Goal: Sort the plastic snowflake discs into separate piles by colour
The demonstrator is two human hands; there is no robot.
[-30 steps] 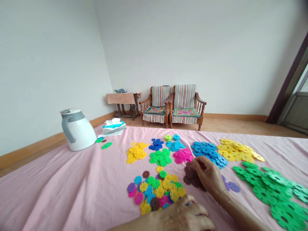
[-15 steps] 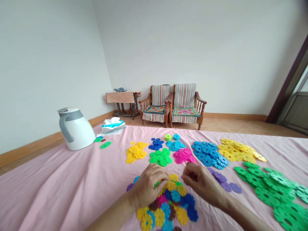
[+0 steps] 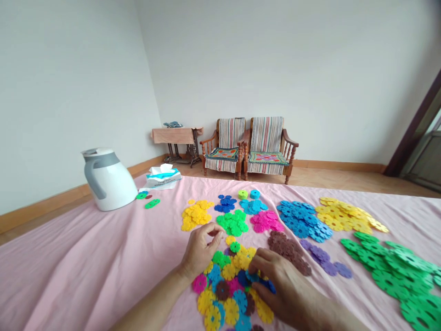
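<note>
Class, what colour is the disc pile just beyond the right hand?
The pile is dark brown; head view shows it.

Desk: we see the desk [image 3: 69,276] fully covered by a pink cloth [image 3: 406,207], a little wrinkled.
Far left: a white kettle [image 3: 108,179], with a tissue pack [image 3: 162,176] near it.
Middle row: small heaps of discs, the yellow heap [image 3: 196,215], the green heap [image 3: 233,223] and the pink heap [image 3: 266,221].
Right side: bigger heaps, the blue heap [image 3: 303,220] and the large green heap [image 3: 396,271]; the brown heap [image 3: 287,248] lies nearer to us.
Near edge: one mixed heap [image 3: 229,294] of many colours.

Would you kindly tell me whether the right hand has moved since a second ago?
Yes. The right hand has left the brown pile, moving nearer and leftward onto the mixed pile.
</note>
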